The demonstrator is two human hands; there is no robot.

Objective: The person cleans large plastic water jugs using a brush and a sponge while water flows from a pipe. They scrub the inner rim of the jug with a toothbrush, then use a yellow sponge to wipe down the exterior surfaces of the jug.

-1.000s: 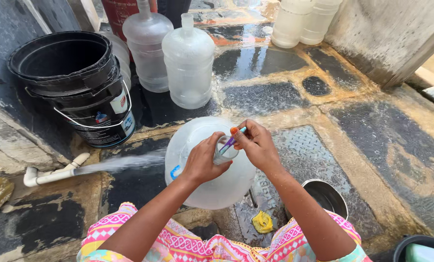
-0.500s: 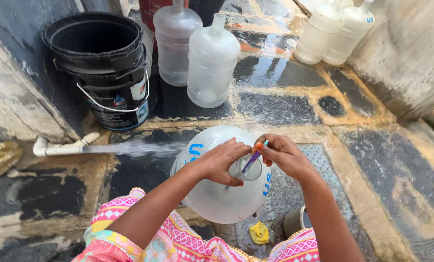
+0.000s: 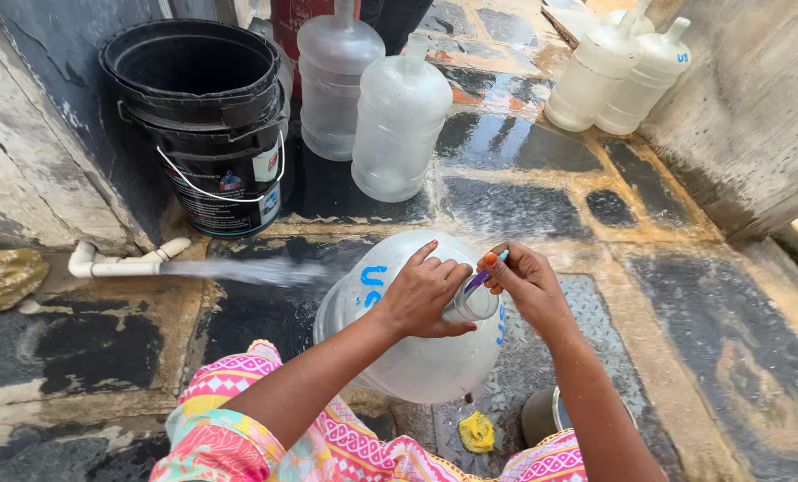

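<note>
Low on the wet stone floor (image 3: 541,192), a big clear water jug (image 3: 417,357) is lying tilted in front of the person, with the left hand (image 3: 425,295) curling its fingers around the jug's neck. The right hand (image 3: 528,286) is pinching a thin brush (image 3: 486,272) at the jug's mouth, while water from a white pipe (image 3: 118,263) is spraying toward the jug.

A big, round, see-through plastic water jug (image 3: 408,357) lies tipped over on the wet stone floor, with its narrow neck pointing up toward the person. It looks cloudy white and has blue marks painted on its side. A thin brush (image 3: 486,273) with a purple and light blue handle is poking down into the open mouth of the jug, so its far end is hidden inside.
</note>
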